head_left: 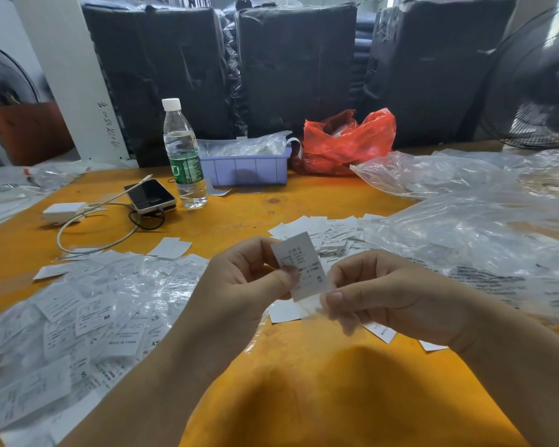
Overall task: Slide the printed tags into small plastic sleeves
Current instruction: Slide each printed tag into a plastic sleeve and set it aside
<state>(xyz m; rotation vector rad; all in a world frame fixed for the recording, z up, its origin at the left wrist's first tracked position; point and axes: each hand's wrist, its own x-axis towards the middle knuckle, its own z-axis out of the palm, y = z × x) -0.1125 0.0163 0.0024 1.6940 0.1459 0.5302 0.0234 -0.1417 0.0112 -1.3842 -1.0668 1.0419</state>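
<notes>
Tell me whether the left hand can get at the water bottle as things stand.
Probably not right now: the left hand is pinching the printed tag together with the right hand. The path across the table to the water bottle looks open otherwise.

Single head-worn view, forward and down, close over the orange table point(239, 221).

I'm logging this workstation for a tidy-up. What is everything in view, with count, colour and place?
tag: one, white, marked S, held between both hands
sleeved tags: many, white in clear plastic, table left
loose tags: many, white, table centre
plastic bags: several, clear, table right
water bottle: one, clear, green label, upright
phone: one, black, beside bottle
charger: one, white, far left
tray: one, lilac, behind bottle
red bag: one, beside tray
fan: one, black, far right
table: orange
left hand: pinches tag
right hand: pinches tag's lower edge
</notes>
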